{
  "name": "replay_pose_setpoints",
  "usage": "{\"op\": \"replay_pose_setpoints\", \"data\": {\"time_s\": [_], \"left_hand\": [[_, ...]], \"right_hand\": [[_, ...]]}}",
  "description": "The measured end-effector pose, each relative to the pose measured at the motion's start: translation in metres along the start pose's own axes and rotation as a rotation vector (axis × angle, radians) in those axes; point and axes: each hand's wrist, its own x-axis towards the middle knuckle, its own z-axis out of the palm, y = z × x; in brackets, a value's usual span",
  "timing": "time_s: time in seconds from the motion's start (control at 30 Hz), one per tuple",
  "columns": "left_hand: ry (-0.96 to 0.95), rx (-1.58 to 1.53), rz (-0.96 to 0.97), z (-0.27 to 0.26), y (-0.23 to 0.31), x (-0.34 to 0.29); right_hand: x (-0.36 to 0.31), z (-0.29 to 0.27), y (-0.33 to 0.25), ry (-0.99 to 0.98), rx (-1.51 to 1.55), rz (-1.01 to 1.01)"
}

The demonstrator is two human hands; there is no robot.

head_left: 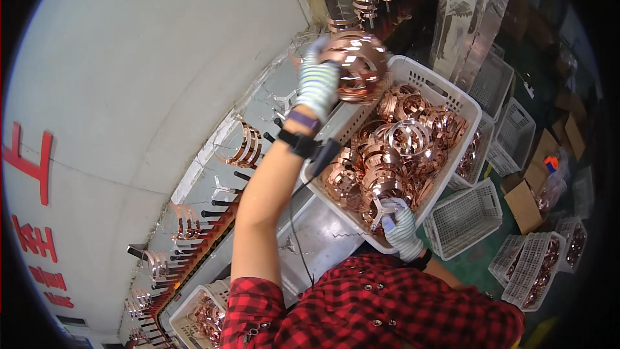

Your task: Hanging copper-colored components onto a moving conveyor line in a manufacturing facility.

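From my remote seat I see the ring bundle (356,58) raised at the far left corner of the white basket (442,79), taken by the left hand (318,83). It is rounded, made up of several broad copper-coloured bands lying over one another, with dark gaps between them. The metal is polished like a mirror: bright white glints sit on its upper bands, deepening to reddish brown underneath. Its outline is blurred, so I can't count the bands.

The left hand, in a striped knitted glove, is bent around the bundle's left side, partly closed on it; I can't make out each fingertip.

The right hand (403,231), gloved likewise, is down at the basket's near end. Its fingers are closed around a pale silvery bracket (382,209) with arms that branch from its middle, duller than the copper beside it. Just beyond it, the heaped rings (381,158) show the same rosy shine, tangled and tipped at every angle. Left of the basket, more copper bands (250,142) hang in a spaced stack.
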Motion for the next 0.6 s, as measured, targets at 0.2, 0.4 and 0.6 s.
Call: {"op": "replay_pose_setpoints", "data": {"time_s": [0.2,0.4,0.6], "left_hand": [[-0.202,0.684,-0.421,0.021,-0.06,0.022],[-0.202,0.817,-0.214,-0.059,-0.046,-0.042],[-0.037,0.234,-0.275,-0.178,-0.013,-0.181]], "right_hand": [[0.001,0.005,-0.01,0.009,0.02,-0.042],[0.001,0.003,-0.003,0.001,-0.019,-0.104],[-0.002,0.001,0.012,-0.113,0.102,-0.026]]}}
